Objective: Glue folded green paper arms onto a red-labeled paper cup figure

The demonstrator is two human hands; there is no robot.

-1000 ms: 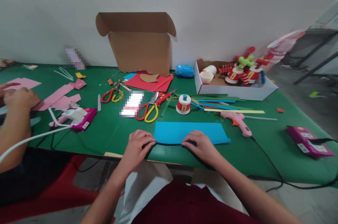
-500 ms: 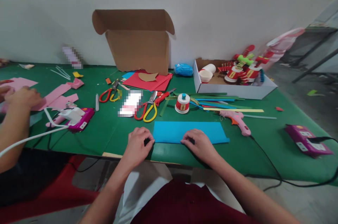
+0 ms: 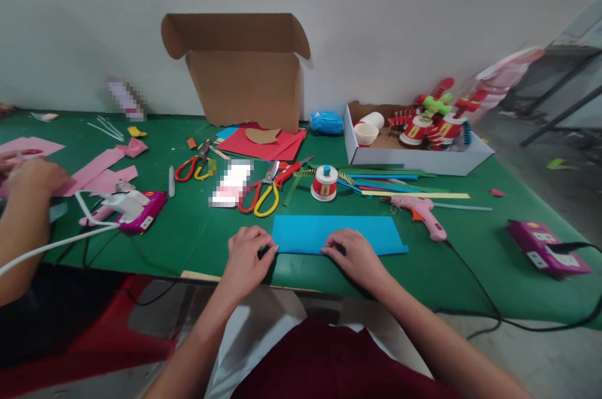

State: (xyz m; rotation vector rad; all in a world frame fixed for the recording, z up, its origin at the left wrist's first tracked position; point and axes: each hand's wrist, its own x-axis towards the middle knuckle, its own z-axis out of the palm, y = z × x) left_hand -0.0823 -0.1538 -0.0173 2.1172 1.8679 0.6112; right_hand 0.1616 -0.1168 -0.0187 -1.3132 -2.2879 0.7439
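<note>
A folded sheet of blue paper (image 3: 338,233) lies flat on the green table (image 3: 461,261) near its front edge. My left hand (image 3: 247,256) has its fingers curled at the sheet's near left corner, pinching the edge. My right hand (image 3: 353,255) presses on the near edge about the middle of the sheet, fingers bent. Just behind the sheet stand a small red and white paper cup figure (image 3: 323,183) and red and yellow scissors (image 3: 261,193).
A pink glue gun (image 3: 421,213) lies right of the sheet, its cable running to a purple power strip (image 3: 545,248). A white box (image 3: 414,157) of paper figures and an open cardboard box (image 3: 242,82) stand behind. At the left, another person's hand (image 3: 31,176) works pink paper.
My left hand has slid a little left to the sheet's corner and curled tighter. My right hand has stayed on the near edge. The view has shifted slightly.
</note>
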